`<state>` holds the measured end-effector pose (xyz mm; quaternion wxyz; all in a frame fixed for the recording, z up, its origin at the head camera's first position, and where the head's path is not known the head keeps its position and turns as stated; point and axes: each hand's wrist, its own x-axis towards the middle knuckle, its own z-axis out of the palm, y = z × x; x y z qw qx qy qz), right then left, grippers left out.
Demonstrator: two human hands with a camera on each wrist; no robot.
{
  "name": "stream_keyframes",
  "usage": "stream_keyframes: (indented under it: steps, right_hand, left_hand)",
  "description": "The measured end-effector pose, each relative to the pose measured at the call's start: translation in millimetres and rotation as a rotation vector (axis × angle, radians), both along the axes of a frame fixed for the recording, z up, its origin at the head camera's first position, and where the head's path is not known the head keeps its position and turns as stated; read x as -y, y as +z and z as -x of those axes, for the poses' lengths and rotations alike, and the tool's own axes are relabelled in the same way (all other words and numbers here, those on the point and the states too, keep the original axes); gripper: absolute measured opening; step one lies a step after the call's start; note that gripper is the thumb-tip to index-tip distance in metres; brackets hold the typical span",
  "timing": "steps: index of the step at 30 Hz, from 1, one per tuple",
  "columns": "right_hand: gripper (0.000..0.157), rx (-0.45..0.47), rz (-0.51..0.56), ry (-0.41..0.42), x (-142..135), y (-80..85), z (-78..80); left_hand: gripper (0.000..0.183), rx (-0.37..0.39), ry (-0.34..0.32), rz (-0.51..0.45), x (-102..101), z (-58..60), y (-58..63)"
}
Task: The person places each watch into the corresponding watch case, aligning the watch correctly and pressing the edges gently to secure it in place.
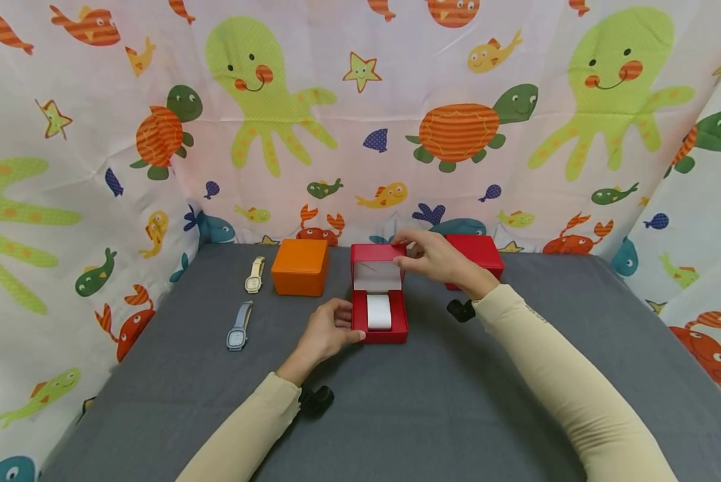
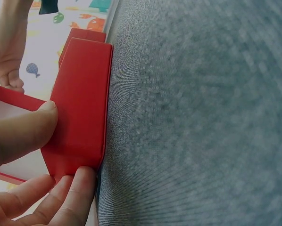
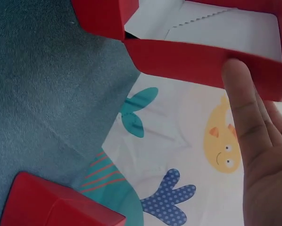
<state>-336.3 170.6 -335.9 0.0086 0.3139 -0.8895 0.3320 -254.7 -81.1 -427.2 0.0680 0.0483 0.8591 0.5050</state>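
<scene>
A red watch box (image 1: pixel 399 321) stands with its lid (image 1: pixel 379 253) raised and a white cushion (image 1: pixel 379 312) inside. My left hand (image 1: pixel 329 331) grips the base at its near left corner, thumb on the front face and fingers along the side, as the left wrist view (image 2: pixel 79 108) of the box also shows. With my right hand (image 1: pixel 435 258) I hold the raised lid at its upper right corner. One digit lies against the lid's side in the right wrist view; the other fingertips are partly hidden behind the lid (image 3: pixel 188 61).
Left of the open box sits a closed orange box (image 1: pixel 300 268). Farther left lie a gold watch (image 1: pixel 254 275) and a silver-blue watch (image 1: pixel 238 328). Another red box (image 1: pixel 474 253) stands behind my right wrist. A fabric curtain with sea animals (image 1: pixel 348 134) borders the grey table (image 1: pixel 456 415).
</scene>
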Motion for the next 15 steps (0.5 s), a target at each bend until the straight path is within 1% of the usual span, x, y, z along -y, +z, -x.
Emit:
stream_keyframes:
  steps: [3, 10, 15]
  right_hand:
    - [0.035, -0.023, 0.025, -0.010, 0, -3.0, 2.2]
    - [0.036, -0.023, 0.051, -0.034, 1, -6.6, 4.0]
    - [0.041, -0.057, 0.076, -0.056, -1, -14.2, 2.1]
  left_hand:
    - [0.056, 0.003, 0.001, 0.006, 0, -0.2, 0.5]
    - [0.056, 0.011, 0.004, 0.005, -1, -0.8, 1.3]
    - [0.056, 0.000, -0.006, 0.005, -1, -0.9, 0.8]
